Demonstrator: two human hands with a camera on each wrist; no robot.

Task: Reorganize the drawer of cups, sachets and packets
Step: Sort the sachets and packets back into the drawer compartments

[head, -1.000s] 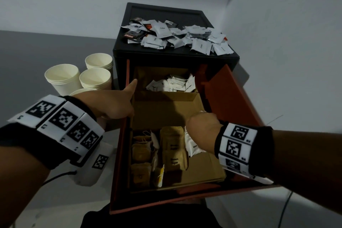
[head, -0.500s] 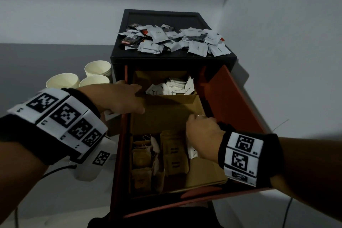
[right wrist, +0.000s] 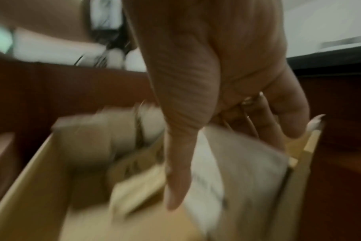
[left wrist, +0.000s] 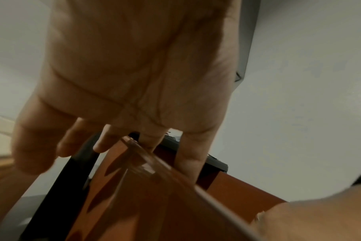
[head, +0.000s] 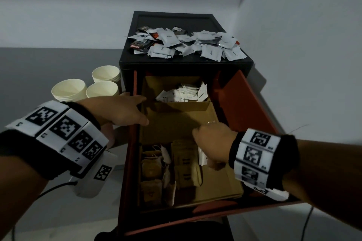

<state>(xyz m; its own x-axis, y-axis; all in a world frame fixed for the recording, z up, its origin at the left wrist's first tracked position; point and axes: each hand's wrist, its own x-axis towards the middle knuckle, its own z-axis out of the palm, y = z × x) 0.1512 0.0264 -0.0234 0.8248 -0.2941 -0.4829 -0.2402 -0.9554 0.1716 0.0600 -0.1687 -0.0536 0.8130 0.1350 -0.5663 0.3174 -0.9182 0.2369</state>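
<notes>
Drawer, red-brown and pulled well out of the black cabinet, carries a cardboard tray split into compartments: white sachets at the back, an empty middle section, and brown packets with tea bags at the front. In the head view the left hand rests with fairly straight fingers on the drawer's left rim and holds nothing, while the right hand dips into the front compartment over white packets just beside the brown ones; its fingers are hidden from here. More loose sachets lie heaped on the cabinet's top surface, and paper cups stand in stacks to the left of the cabinet. From the left wrist, the left hand shows extended fingers touching the drawer edge, gripping nothing. From the right wrist, badly blurred, the right hand appears to pinch the white packets between thumb and fingers, though the blur keeps me from being certain. The likely trouble is a loose pinch on a slippery bundle: packets could fan out and drop among the brown ones, or knock the upright brown packets over. Leaning on the rim could also shift the drawer.
</notes>
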